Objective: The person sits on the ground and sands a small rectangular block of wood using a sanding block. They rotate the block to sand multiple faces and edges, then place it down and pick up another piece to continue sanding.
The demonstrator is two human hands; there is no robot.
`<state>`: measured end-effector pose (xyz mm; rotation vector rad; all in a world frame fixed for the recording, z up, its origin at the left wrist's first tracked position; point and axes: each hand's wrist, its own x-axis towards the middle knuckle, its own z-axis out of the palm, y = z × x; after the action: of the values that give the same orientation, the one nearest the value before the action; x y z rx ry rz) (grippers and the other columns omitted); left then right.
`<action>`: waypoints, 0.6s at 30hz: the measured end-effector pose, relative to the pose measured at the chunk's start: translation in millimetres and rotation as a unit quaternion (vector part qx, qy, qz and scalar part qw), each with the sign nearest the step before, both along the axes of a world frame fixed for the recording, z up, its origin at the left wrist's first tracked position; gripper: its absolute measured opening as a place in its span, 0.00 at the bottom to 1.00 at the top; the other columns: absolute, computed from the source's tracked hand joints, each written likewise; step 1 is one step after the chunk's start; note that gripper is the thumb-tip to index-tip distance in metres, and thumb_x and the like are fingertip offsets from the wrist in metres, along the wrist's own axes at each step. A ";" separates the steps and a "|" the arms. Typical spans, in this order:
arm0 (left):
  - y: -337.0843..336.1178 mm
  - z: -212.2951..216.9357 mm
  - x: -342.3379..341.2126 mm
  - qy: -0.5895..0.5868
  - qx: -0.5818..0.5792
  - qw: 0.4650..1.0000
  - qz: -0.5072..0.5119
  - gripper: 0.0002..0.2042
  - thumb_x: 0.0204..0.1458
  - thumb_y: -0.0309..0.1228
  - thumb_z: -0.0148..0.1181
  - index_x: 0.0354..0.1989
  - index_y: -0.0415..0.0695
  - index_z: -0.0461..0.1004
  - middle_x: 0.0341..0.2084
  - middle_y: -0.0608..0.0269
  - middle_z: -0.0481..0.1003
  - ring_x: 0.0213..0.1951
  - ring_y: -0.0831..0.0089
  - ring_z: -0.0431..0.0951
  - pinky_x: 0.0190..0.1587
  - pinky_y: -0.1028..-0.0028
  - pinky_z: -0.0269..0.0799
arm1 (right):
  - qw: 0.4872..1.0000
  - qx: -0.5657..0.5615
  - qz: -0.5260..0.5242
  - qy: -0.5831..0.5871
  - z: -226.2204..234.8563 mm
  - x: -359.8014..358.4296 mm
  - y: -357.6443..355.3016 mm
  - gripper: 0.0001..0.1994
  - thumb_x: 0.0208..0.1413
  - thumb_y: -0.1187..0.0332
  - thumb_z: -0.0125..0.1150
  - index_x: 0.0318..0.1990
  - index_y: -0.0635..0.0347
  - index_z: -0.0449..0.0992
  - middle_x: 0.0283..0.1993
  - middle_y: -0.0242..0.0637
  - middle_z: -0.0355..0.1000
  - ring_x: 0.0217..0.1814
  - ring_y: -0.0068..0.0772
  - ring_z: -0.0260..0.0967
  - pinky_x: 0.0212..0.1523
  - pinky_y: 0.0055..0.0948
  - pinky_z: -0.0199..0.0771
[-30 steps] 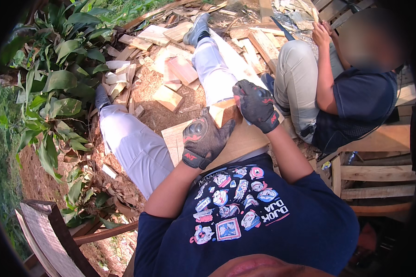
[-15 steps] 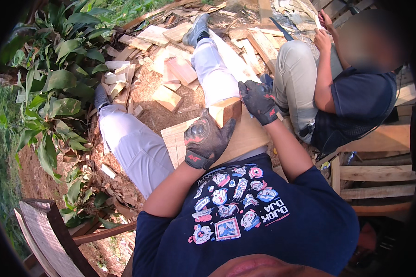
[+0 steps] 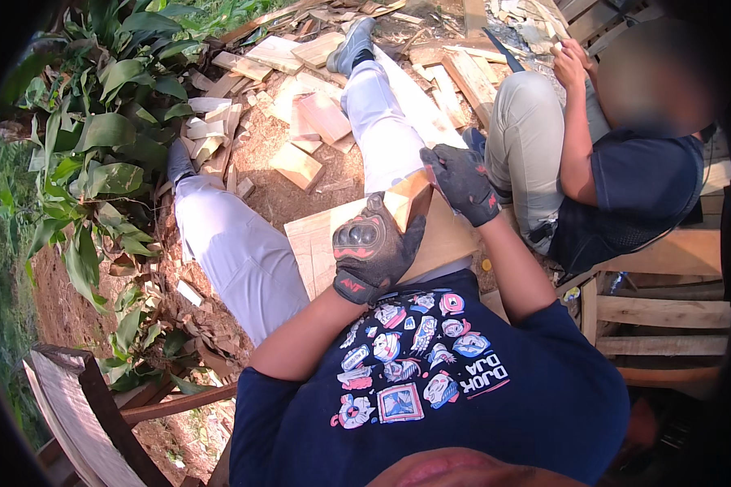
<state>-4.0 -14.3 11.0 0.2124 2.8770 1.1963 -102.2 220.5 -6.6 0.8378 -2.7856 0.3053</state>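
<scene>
A wooden block with a pale top and a darker side stands tilted on a flat wooden board across my lap. My left hand, in a black glove with red marks and a hard knuckle guard, is closed on the block's near left part, its thumb along the darker side. At the block's far right end is my right hand, gloved alike, with its fingers curled round that end. The undersides of both hands are hidden, and so is part of the block.
Wood offcuts and sawdust cover the ground between and beyond my legs. A co-worker sits close on the right, hands on a pale strip of wood. Leafy plants grow at left. Stacked planks lie at right.
The block has tilted and turned a little, showing more of its pale face. My left hand has shifted slightly right with it. The co-worker's hands have come together.
</scene>
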 end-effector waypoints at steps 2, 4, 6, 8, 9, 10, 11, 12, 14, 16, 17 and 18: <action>3.4 -9.6 5.0 0.068 -0.005 0.998 0.010 0.34 0.61 0.54 0.68 0.56 0.30 0.77 0.29 0.45 0.84 0.30 0.47 0.87 0.35 0.51 0.81 | 0.998 -0.045 0.017 0.034 3.4 5.6 -8.0 0.09 0.70 0.61 0.62 0.46 0.54 0.82 0.36 0.43 0.79 0.36 0.51 0.79 0.36 0.50 0.77; 6.5 -13.7 7.3 0.108 0.000 0.994 0.032 0.32 0.61 0.54 0.69 0.55 0.31 0.77 0.29 0.46 0.84 0.30 0.46 0.86 0.35 0.50 0.81 | 0.995 -0.088 0.009 0.045 -0.7 7.3 -10.3 0.09 0.71 0.61 0.62 0.49 0.53 0.83 0.36 0.41 0.78 0.36 0.51 0.79 0.37 0.51 0.77; 6.6 -8.8 6.7 0.066 0.007 0.998 0.014 0.32 0.61 0.53 0.69 0.54 0.31 0.78 0.29 0.45 0.83 0.30 0.46 0.86 0.35 0.50 0.81 | 0.996 -0.071 -0.050 -0.016 -45.3 -6.4 27.8 0.10 0.71 0.60 0.62 0.51 0.52 0.83 0.37 0.41 0.78 0.36 0.52 0.79 0.38 0.50 0.77; 4.0 -2.7 3.5 0.075 -0.020 0.997 0.000 0.31 0.61 0.53 0.69 0.53 0.31 0.78 0.29 0.45 0.83 0.30 0.46 0.85 0.35 0.49 0.80 | 0.998 -0.038 -0.052 0.000 -59.0 -16.1 37.3 0.11 0.71 0.59 0.61 0.50 0.53 0.83 0.36 0.41 0.79 0.36 0.52 0.79 0.39 0.50 0.78; 4.1 0.3 1.5 0.104 -0.047 0.994 -0.005 0.31 0.61 0.53 0.69 0.53 0.31 0.79 0.29 0.44 0.83 0.30 0.46 0.85 0.35 0.49 0.80 | 0.999 -0.011 -0.026 0.046 -47.7 -15.2 32.0 0.11 0.72 0.58 0.61 0.48 0.54 0.84 0.36 0.42 0.79 0.36 0.53 0.80 0.39 0.50 0.78; 6.4 1.0 -2.8 0.083 -0.050 0.995 0.009 0.31 0.61 0.53 0.69 0.52 0.31 0.79 0.29 0.45 0.83 0.30 0.46 0.85 0.35 0.49 0.80 | 0.996 0.017 -0.001 0.092 -35.1 -14.2 27.8 0.13 0.72 0.57 0.61 0.46 0.55 0.84 0.36 0.43 0.80 0.36 0.53 0.80 0.39 0.50 0.78; 6.8 1.5 -2.3 0.058 -0.055 0.996 0.025 0.30 0.61 0.53 0.69 0.52 0.31 0.79 0.29 0.45 0.83 0.30 0.46 0.85 0.35 0.49 0.80 | 0.997 -0.001 -0.003 0.073 -10.3 -7.0 7.9 0.15 0.73 0.56 0.60 0.40 0.56 0.83 0.33 0.46 0.81 0.34 0.55 0.80 0.38 0.50 0.78; 6.4 0.6 -1.4 0.053 -0.042 0.997 0.026 0.30 0.60 0.53 0.69 0.52 0.31 0.79 0.29 0.45 0.83 0.30 0.46 0.85 0.35 0.49 0.80 | 0.998 -0.022 -0.022 0.049 7.2 -1.5 -6.0 0.15 0.74 0.56 0.60 0.39 0.57 0.82 0.32 0.46 0.81 0.34 0.55 0.80 0.38 0.51 0.78; 5.7 0.1 -2.2 0.051 -0.017 0.998 0.030 0.30 0.60 0.53 0.69 0.52 0.32 0.79 0.28 0.45 0.83 0.30 0.46 0.85 0.35 0.49 0.80 | 0.996 -0.063 -0.060 0.009 28.0 2.5 -22.2 0.16 0.74 0.56 0.59 0.38 0.57 0.82 0.31 0.47 0.80 0.33 0.55 0.80 0.37 0.51 0.79; 6.6 -1.7 -1.6 0.055 -0.018 0.998 0.031 0.30 0.60 0.52 0.69 0.53 0.32 0.79 0.29 0.45 0.83 0.30 0.46 0.85 0.35 0.49 0.80 | 0.995 -0.057 -0.077 -0.003 26.8 0.4 -20.1 0.16 0.74 0.56 0.60 0.36 0.57 0.81 0.31 0.47 0.80 0.33 0.55 0.80 0.37 0.51 0.79; 6.7 -1.8 -2.1 0.059 -0.018 0.998 0.032 0.30 0.60 0.52 0.69 0.53 0.33 0.79 0.29 0.45 0.83 0.30 0.46 0.85 0.35 0.49 0.80 | 0.995 -0.054 -0.086 -0.008 26.0 -2.3 -18.4 0.17 0.74 0.56 0.60 0.35 0.57 0.81 0.31 0.47 0.80 0.33 0.54 0.80 0.37 0.51 0.79; 5.8 3.0 0.1 0.030 -0.017 0.999 0.028 0.29 0.61 0.52 0.69 0.52 0.34 0.80 0.30 0.45 0.83 0.31 0.46 0.85 0.35 0.48 0.80 | 0.994 -0.032 -0.101 0.004 17.6 -2.4 -12.1 0.17 0.74 0.56 0.60 0.35 0.57 0.80 0.31 0.47 0.80 0.33 0.54 0.80 0.37 0.51 0.79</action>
<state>-4.0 -8.5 13.9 0.1706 2.9719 1.1692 -104.6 208.4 11.0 0.5371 -2.8071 0.3532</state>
